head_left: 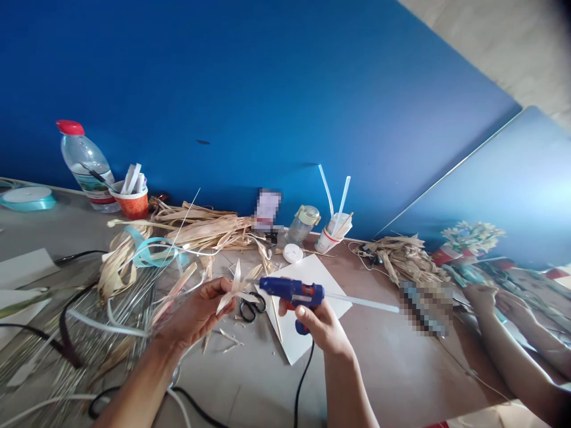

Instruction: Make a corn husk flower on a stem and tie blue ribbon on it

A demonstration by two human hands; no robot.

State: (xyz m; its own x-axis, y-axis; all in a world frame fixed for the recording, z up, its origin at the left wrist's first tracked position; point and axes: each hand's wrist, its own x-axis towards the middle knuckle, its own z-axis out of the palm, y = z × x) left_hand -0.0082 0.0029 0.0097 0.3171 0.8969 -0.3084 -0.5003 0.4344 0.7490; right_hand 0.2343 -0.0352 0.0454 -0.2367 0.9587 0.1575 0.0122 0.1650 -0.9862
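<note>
Pinched in my left hand (pixel 209 303) is a pale corn-husk flower (pixel 235 289) with several pointed petals. My right hand (pixel 319 321) grips a blue glue gun (pixel 292 290), its nozzle pointing left at the flower, close to the petals. A clear glue stick (pixel 363 302) sticks out of the gun's back end. Black-handled scissors (pixel 252 307) lie on the table just behind the flower. Under the gun is a white sheet (pixel 312 273). Whether the nozzle touches the flower I cannot tell.
Dried husks (pixel 209 229), thin wires (pixel 129 315) and light-blue ribbon (pixel 143 252) cover the left side. At the back stand a bottle (pixel 87 166), a red cup (pixel 132 204), a jar (pixel 303 224) and a cup of glue sticks (pixel 331 235). Another person's hands (pixel 495 300) work at far right.
</note>
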